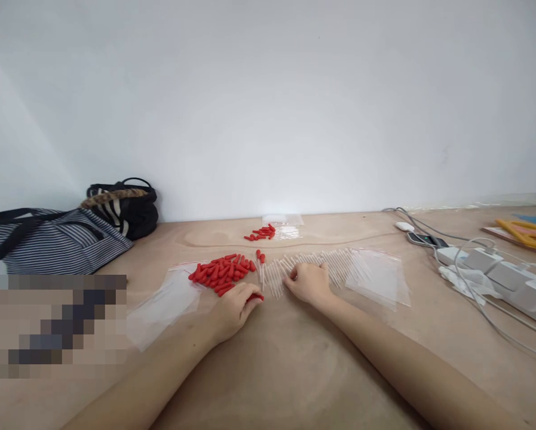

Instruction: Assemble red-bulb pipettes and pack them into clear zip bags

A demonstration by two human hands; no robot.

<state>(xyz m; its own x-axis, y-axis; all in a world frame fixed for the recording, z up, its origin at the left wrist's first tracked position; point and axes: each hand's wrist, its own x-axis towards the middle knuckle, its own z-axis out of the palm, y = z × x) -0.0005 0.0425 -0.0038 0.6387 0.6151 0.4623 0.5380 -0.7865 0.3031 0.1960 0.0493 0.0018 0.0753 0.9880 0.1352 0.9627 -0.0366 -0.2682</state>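
Note:
My left hand (pixel 235 312) is closed around a red rubber dropper bulb (pixel 260 297), whose end pokes out past the fingertips. Just beyond it lies a pile of red bulbs (pixel 218 272). My right hand (pixel 310 282) bends down with thumb and fingers pinched among a row of thin clear dropper tubes (pixel 274 280); what sits in the pinch is hidden. Between the hands, at the pile's right edge, lie a couple of droppers (pixel 262 263) with red bulbs fitted on clear tubes.
Clear plastic bags lie left (pixel 167 304) and right (pixel 379 278). Farther back are a small group of red bulbs (pixel 261 232) and clear tubes (pixel 288 232). A striped bag (pixel 70 239) and black bag (pixel 140 212) stand left. Chargers (pixel 514 275), cables and yellow scissors (pixel 525 235) are right.

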